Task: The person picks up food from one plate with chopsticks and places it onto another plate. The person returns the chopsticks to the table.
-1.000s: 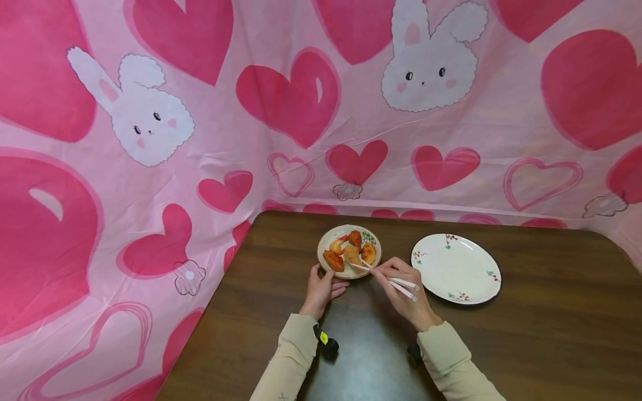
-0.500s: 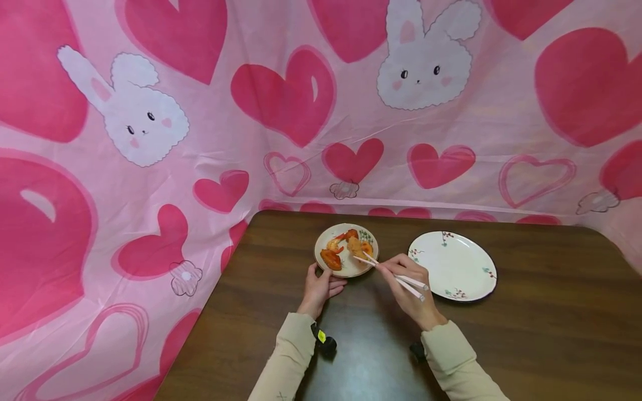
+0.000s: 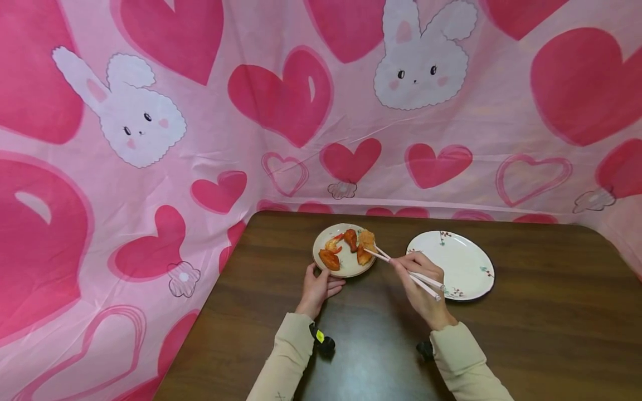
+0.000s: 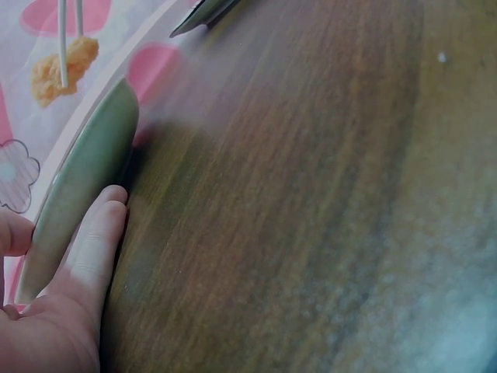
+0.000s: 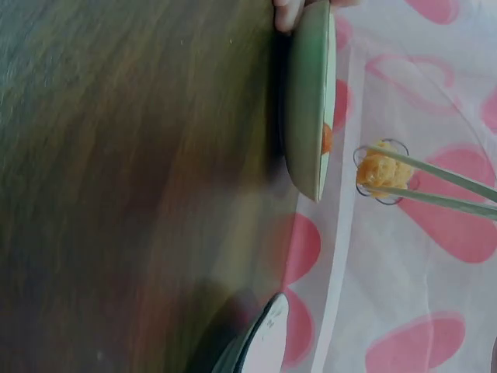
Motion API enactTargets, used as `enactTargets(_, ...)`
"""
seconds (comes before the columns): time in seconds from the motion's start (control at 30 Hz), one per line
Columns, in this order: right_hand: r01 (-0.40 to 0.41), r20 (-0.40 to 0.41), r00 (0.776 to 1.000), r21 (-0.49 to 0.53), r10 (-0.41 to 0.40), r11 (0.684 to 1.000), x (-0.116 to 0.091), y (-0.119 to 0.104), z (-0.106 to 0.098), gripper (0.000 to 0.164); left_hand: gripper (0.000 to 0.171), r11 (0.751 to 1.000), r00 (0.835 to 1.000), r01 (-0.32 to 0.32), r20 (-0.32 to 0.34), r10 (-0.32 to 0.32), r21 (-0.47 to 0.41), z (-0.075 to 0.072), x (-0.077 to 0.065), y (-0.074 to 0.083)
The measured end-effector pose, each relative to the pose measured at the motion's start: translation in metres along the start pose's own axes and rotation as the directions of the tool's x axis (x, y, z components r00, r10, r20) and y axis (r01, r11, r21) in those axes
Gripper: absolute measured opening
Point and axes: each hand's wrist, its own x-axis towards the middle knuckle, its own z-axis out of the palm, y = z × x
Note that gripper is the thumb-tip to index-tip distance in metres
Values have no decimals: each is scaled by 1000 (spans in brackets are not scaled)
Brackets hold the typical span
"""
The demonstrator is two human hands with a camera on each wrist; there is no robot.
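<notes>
Pale pink chopsticks are held in my right hand. Their tips pinch a golden fried piece of food, which the right wrist view shows lifted above the small plate. At that plate's near left rim is my left hand, gripping it with the thumb at the edge and the fingers against the underside. Lying on the plate are a small drumstick, a shrimp-like piece, a browned wing-like piece and an orange-brown piece, partly covered by the lifted food.
A larger oval white plate with berry-sprig decoration stands to the right, partly behind my right hand. Both plates are on a dark wooden table. A pink cloth with hearts and rabbits hangs behind and at the left.
The chopsticks have closed on the fried piece and lifted it from the plate's middle toward its right side. My right hand has moved right; the left still holds the plate.
</notes>
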Motion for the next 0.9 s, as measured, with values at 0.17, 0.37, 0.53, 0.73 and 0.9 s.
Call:
enactTargets(0.17,-30,-32,999,-42,28,999,2,3,-11,17,58,1000,1000,5,-3,-5,8,0,-1,0)
enactTargets(0.37,-88,-75,994,-90,81,992,6,10,-30,7,59,1000,1000,16,-6,-16,12,0,0,0)
enactTargets(0.53,-141,-126,984,-126,125,982,6,19,-51,5,59,1000,1000,18,-6,-18,9,0,2,-1)
enactTargets(0.73,-198,-166,971,-166,171,966,5,26,-77,2,58,1000,1000,16,-3,-16,6,0,1,0)
enactTargets(0.9,-212,-177,968,-190,179,958,4,29,-92,4,57,1000,1000,19,2,-19,8,0,1,-1)
